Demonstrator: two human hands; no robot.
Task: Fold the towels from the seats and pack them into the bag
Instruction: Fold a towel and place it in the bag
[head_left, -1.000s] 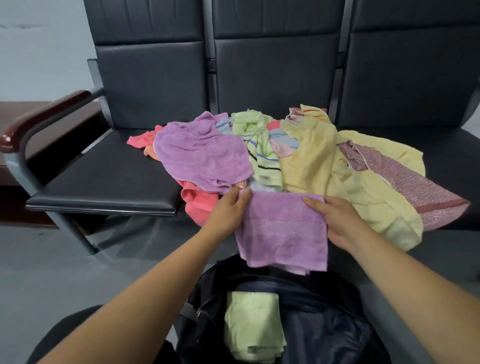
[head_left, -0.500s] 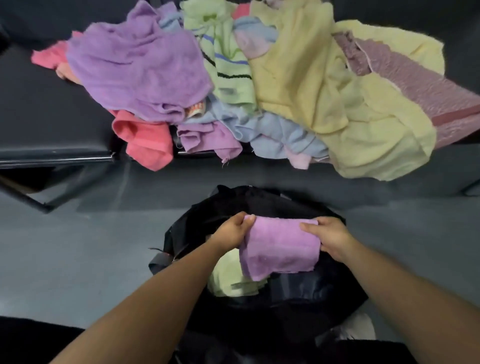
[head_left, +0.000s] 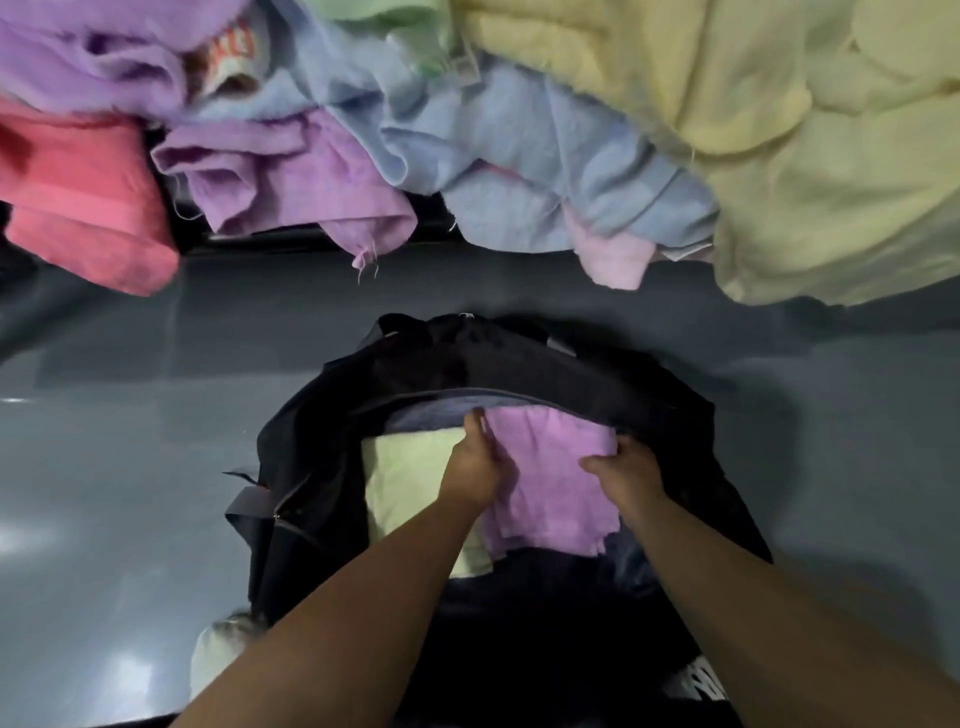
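Two bare forearms are seen reaching into the black fabric bag (head_left: 524, 364), which is stood open on the grey glossy floor (head_left: 130, 441). Inside the bag, the folded lilac terry towel (head_left: 550, 488) is held flat at the right side of the opening. Its left edge is gripped by the left hand (head_left: 475, 465), fingers curled over the cloth and fingertips pointed at the bag's far rim. Its right edge is pinched by the right hand (head_left: 623, 467), thumb laid on top, the other fingers tucked under and hidden. A folded pale green towel (head_left: 405, 473) is packed in the bag's left side, touching the lilac one and partly covered by the left wrist. Beyond the bag, unfolded towels are heaped on a dark seat edge (head_left: 291, 241) and hang over it: a coral pink towel (head_left: 78, 197) far left of the bag, a crumpled purple towel (head_left: 291, 176) beside it, a light blue towel (head_left: 519, 156) straight beyond the bag, and a large pale yellow towel (head_left: 779, 156) to the far right.
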